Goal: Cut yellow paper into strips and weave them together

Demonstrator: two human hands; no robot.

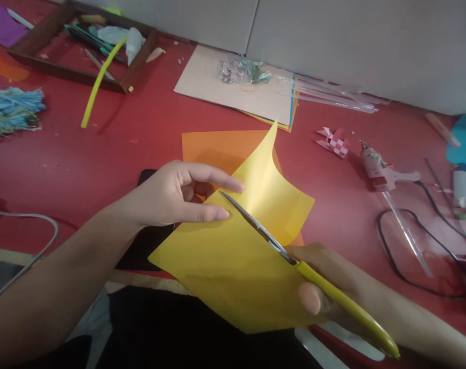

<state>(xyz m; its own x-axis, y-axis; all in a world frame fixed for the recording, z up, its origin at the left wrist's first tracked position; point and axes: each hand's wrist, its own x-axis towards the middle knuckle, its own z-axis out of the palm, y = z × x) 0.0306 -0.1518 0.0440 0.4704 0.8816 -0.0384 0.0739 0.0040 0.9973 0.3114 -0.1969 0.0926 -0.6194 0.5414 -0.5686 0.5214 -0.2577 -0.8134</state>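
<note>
Scissors point(263, 233) with yellow handles sit gripped in the right hand point(329, 287), fingers wrapped round the handles and blades lying across a yellow paper sheet point(233, 261) held over the table's near edge. The left hand point(175, 197) pinches the sheet's upper edge, fingers stretched long, wrist bent inward. An orange sheet point(213, 148) lies beneath on the red table point(141, 133). At the far left corner, a wooden tray point(56, 67) holds pencils, white scraps and one end of a yellow-green strip point(98, 84).
</note>
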